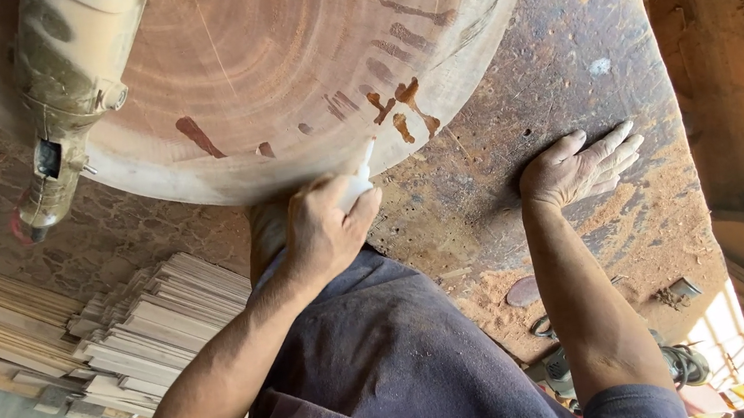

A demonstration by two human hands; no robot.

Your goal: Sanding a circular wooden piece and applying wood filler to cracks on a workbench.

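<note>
Glue bottle (357, 185) sits squeezed in my left hand (322, 230), nozzle at the round wood slab (296, 66) edge, six o'clock. Several cracks look filled already, some paler ones at two o'clock maybe not. Right hand (577, 168) lies flat and empty on the rusty table (564, 69).

Small white squeeze bottle (356, 185), mostly hidden in a fist, thin nozzle tipped up against the face of the round wood slab (276, 59). Slab: big log cross-section, reddish-brown rings, pale outer edge, dark wet streaks and drips near the nozzle.
</note>
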